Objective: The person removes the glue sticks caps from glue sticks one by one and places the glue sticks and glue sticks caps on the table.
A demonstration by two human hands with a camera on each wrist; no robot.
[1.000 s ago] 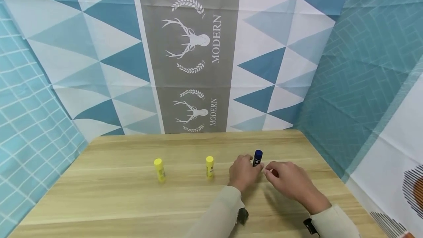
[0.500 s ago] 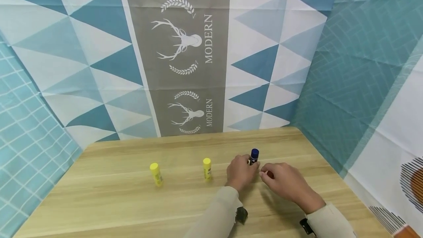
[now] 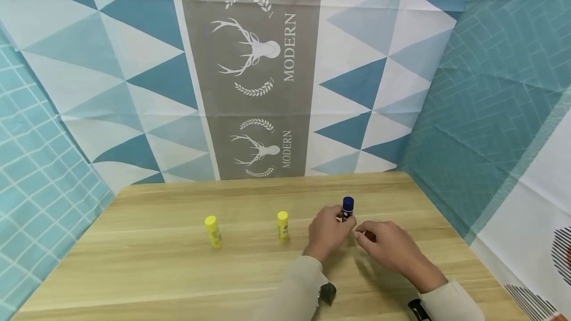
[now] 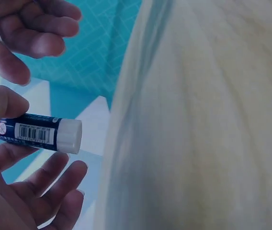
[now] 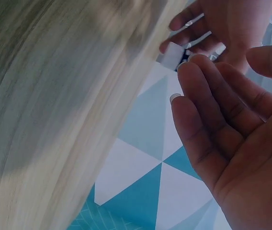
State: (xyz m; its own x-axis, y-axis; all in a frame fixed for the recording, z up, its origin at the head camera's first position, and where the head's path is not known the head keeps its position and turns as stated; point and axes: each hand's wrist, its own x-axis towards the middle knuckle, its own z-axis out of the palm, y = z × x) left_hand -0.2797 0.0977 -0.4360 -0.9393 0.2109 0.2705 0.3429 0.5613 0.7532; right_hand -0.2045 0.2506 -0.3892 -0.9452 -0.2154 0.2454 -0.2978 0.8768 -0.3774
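Person stands at the near side of the worktop (image 3: 178, 276), as I see it. First tube (image 3: 213, 232) stands on it at the person's left; second tube (image 3: 283, 227) stands near the middle, well right of the first, roughly same row. Right of both, left hand (image 3: 327, 232) holds third tube (image 3: 348, 205) upright above the worktop. Right hand (image 3: 390, 245) just beside, further right. Back cloth (image 3: 357, 38) behind worktop, left cloth (image 3: 35, 162) and right cloth (image 3: 490, 88) along its sides.
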